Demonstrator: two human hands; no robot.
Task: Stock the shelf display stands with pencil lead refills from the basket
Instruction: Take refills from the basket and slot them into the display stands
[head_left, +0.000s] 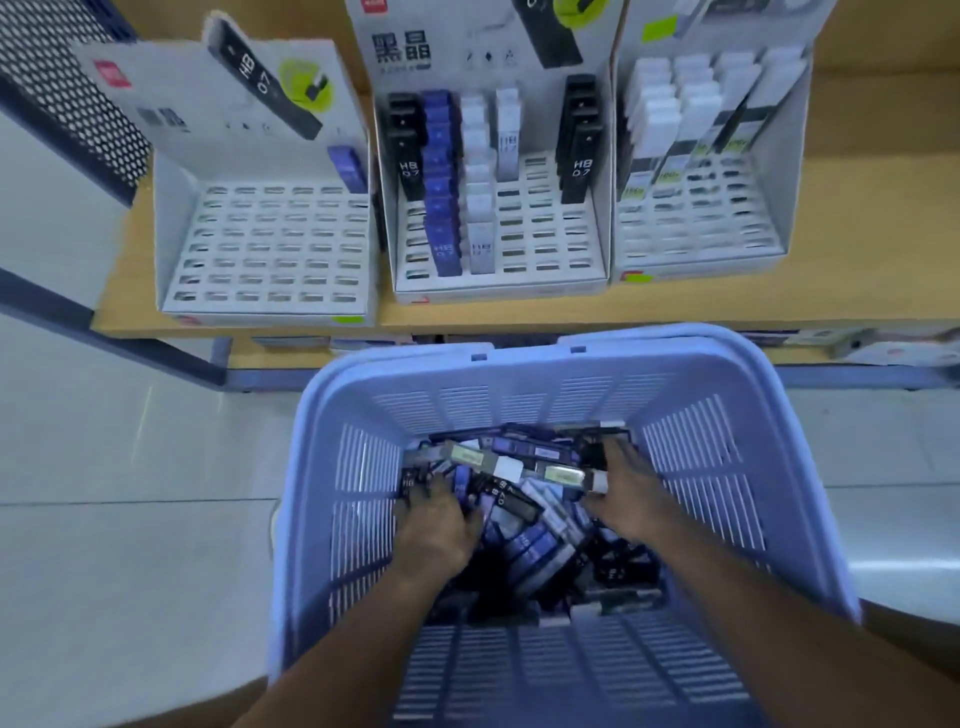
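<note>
Left hand (439, 519) and right hand (626, 501) are reaching into the basket (519, 359), where the pencil lead refills (524, 540) are lying heaped, presumably gathering stock for the nearly bare display stand (265, 244); fingers (618, 457) are resting among packs, grip indiscernible.

Three stands stood side by side on the shelf (857, 249): left stand (270, 244), middle stand (545, 244), right stand (696, 218). The basket (519, 364) sat before and below them. Refills (524, 535) lay heaped in it, with the left hand (436, 525) and right hand (623, 493) on the heap, apart.
</note>
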